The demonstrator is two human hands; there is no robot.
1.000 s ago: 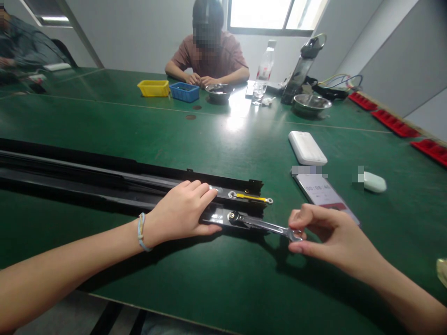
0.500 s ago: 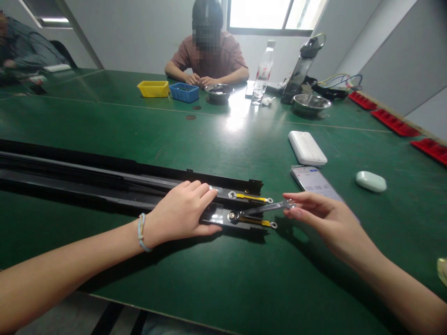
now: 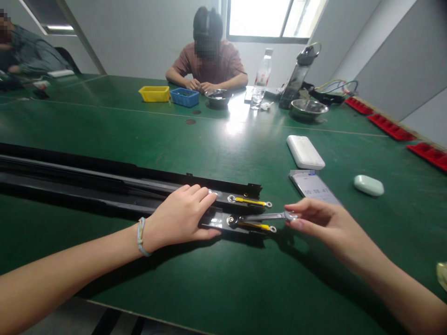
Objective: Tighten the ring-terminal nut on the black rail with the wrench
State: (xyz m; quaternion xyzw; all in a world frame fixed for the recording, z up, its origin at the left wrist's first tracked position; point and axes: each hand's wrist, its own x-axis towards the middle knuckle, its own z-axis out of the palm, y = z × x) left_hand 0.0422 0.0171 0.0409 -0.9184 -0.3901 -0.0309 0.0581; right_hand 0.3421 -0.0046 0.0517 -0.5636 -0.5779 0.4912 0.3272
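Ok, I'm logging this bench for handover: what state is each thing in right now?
left hand: open, flat on the black rail.
black rail: lying flat on the table.
right hand: pinching the wrench's free end.
wrench: ring end on the rail, handle pointing right.
phone: face up, screen lit.
water bottle: upright.

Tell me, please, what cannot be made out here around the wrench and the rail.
Head view, all of it:
- The rail runs off the left edge, and the left hand covers part of it.
- The wrench has its outer end hidden by fingertips of the right hand; how its ring end sits on the rail is too small to tell.
- The phone has a blurred screen, and its near end is behind the right hand.
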